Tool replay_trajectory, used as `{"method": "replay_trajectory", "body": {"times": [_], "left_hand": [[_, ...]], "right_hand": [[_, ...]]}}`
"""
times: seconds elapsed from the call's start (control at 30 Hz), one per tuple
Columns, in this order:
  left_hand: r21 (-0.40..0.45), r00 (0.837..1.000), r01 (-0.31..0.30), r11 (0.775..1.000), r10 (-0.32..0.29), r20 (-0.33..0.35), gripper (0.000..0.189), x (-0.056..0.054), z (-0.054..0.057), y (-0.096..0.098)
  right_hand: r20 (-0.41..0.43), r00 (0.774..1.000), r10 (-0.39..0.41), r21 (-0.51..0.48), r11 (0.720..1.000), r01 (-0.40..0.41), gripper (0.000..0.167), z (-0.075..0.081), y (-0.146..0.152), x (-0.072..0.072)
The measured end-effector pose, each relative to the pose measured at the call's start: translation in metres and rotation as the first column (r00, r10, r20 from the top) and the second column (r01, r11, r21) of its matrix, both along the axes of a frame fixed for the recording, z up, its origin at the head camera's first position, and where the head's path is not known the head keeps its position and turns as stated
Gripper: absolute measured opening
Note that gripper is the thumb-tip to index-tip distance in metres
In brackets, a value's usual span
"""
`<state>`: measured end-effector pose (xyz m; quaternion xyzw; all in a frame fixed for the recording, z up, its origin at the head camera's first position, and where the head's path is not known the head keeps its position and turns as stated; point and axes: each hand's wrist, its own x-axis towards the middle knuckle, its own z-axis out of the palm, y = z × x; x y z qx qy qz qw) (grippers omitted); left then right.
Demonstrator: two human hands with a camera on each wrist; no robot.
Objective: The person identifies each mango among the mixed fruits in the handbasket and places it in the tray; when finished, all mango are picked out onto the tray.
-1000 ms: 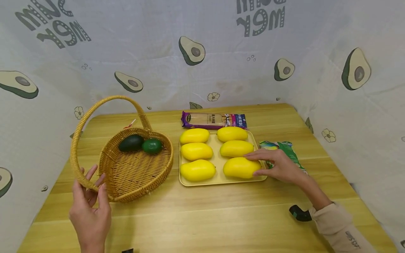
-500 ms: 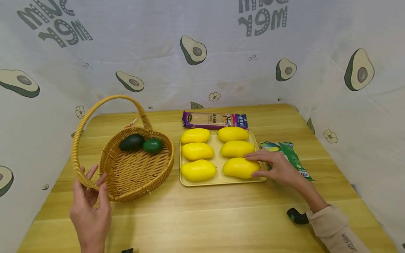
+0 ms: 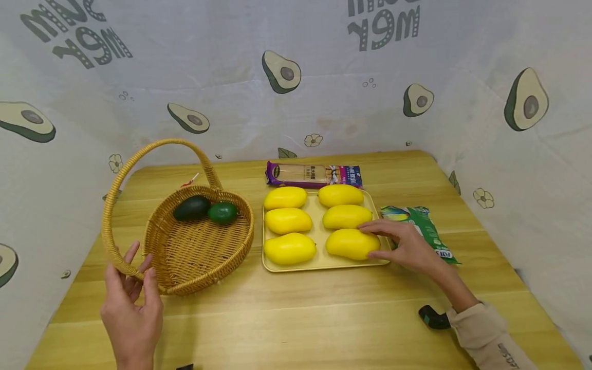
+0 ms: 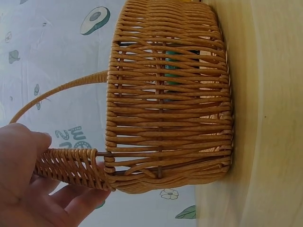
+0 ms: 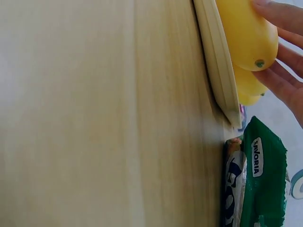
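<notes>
My left hand (image 3: 132, 308) holds the handle of a heart-shaped wicker basket (image 3: 233, 261) at the left, thumb in front and fingers behind. Inside the basket, at the back, lie a dark avocado (image 3: 191, 208) and a greener one (image 3: 223, 213). To the right, a pale yellow tray (image 3: 318, 228) bears several yellow mangoes in two columns. With thumb and fingers my right hand (image 3: 407, 245) grips the front right mango (image 3: 349, 244) at its right end; the mango sits on the tray. The right wrist view shows that mango (image 5: 246, 38) between thumb and fingers.
Behind the tray lies a purple pack of noodles (image 3: 314, 175). A green snack bag (image 3: 432, 236) is right of the tray, partly behind my right hand. Near my right sleeve rests a black curved object (image 3: 435, 317). A small red-and-white item (image 3: 189, 181) lies behind the basket.
Both hands stay where they were, on the basket handle and on the front right mango. Only a slight shift of the head view and of the right forearm shows.
</notes>
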<state>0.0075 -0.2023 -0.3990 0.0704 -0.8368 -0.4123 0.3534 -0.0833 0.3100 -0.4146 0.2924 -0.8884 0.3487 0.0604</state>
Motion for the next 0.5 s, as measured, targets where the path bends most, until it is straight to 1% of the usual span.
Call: {"method": "replay_trajectory", "body": {"times": [0.13,0.2,0.27,0.3,0.33,0.37,0.4,0.47,0.5], "left_hand": [[-0.008,0.999,-0.033,0.999,0.033,0.031,0.076,0.003,0.001,0.003],[0.001,0.998,-0.051,0.999,0.051,0.025,0.079,0.005,0.002,0.006],[0.003,0.997,-0.071,0.997,0.071,-0.023,0.078,0.007,0.005,0.01],[-0.006,0.994,-0.086,0.996,0.086,-0.067,0.076,0.007,0.008,0.014],[-0.012,0.988,-0.102,0.995,0.1,-0.122,0.073,0.007,0.013,0.018],[-0.015,0.975,-0.115,0.993,0.11,-0.194,0.072,0.006,0.019,0.024],[-0.026,0.956,-0.125,0.992,0.113,-0.272,0.07,0.005,0.026,0.031],[-0.047,0.904,-0.134,0.99,0.102,-0.416,0.071,0.002,0.041,0.047],[-0.063,0.872,-0.123,0.99,0.077,-0.483,0.07,0.0,0.048,0.056]], "right_hand": [[0.001,1.0,-0.019,-0.004,1.0,0.019,0.057,0.003,0.003,0.003],[-0.027,0.999,-0.041,-0.012,0.999,0.04,0.059,0.007,0.005,0.005],[-0.073,0.995,-0.073,-0.025,0.997,0.071,0.062,0.013,0.007,0.008],[-0.096,0.991,-0.091,-0.034,0.996,0.088,0.063,0.017,0.007,0.01],[-0.122,0.986,-0.11,-0.043,0.993,0.106,0.064,0.021,0.007,0.011],[-0.147,0.981,-0.127,-0.047,0.991,0.122,0.065,0.025,0.005,0.012],[-0.164,0.976,-0.141,-0.053,0.99,0.134,0.066,0.03,0.002,0.014],[-0.185,0.97,-0.156,-0.067,0.987,0.146,0.068,0.038,-0.008,0.015],[-0.196,0.968,-0.156,-0.073,0.987,0.145,0.068,0.042,-0.014,0.016]]}}
